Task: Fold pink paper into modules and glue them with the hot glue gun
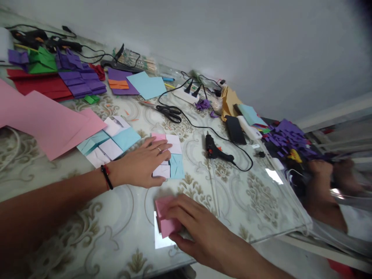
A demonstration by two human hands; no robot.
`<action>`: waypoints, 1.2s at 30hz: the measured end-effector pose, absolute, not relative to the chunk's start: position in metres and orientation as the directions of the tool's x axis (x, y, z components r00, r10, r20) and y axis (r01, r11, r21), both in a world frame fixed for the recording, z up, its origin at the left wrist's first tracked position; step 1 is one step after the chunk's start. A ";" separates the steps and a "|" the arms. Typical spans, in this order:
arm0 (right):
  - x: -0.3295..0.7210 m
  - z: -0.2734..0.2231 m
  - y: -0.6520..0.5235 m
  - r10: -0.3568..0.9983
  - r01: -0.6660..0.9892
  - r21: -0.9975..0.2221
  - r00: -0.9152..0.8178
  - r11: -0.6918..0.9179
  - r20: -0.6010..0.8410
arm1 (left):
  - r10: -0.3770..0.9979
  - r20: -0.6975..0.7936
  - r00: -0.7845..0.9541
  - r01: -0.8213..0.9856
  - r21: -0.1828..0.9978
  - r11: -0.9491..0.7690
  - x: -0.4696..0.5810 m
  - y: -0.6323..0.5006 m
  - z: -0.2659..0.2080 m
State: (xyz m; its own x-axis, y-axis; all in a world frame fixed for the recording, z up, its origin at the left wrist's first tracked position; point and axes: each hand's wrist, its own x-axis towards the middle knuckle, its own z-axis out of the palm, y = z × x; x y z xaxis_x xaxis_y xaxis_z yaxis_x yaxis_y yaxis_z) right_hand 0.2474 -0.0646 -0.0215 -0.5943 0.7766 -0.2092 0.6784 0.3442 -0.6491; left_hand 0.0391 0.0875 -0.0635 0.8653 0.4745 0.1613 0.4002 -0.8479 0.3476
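Observation:
My left hand (145,164), with a ring and a dark bracelet, lies palm down with its fingers spread over a square of joined folded paper pieces (176,164) in pink, white and light blue. The hand covers part of that square. Closer to the table's front edge, my right hand (193,224) pinches a pink folded paper piece (163,228), its thumb at the lower edge and its fingers across the top. A similar white and light blue folded square (125,136) rests beyond my left wrist.
A black glue gun (216,149) with its cord lies right of the hands, scissors (170,113) further back. Pink sheets (55,120) lie at left, purple folded papers (83,81) behind them. A power strip (186,94) stands at the back. Another person's arm (322,193) is at right.

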 end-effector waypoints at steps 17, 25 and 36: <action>0.306 0.017 0.013 0.867 0.801 -0.343 -0.411 0.491 0.283 | 0.498 0.131 0.857 0.423 0.370 -0.827 0.038 0.088 -0.065; 0.302 -0.017 0.030 0.845 0.717 -0.449 -0.482 0.533 0.232 | 0.513 0.118 0.850 0.430 0.407 -0.806 0.038 0.087 -0.067; 0.303 -0.022 0.027 0.846 0.693 -0.493 -0.487 0.526 0.218 | 0.509 0.139 0.850 0.413 0.427 -0.805 0.040 0.087 -0.071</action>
State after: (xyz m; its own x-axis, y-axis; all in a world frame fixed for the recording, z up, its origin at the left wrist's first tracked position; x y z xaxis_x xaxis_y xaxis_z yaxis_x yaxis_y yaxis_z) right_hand 0.3028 0.0271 -0.0223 -0.4866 0.8459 0.2182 0.6933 0.5260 -0.4926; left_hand 0.0397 0.0874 -0.0708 0.8495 0.5090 0.1386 0.4126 -0.8048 0.4268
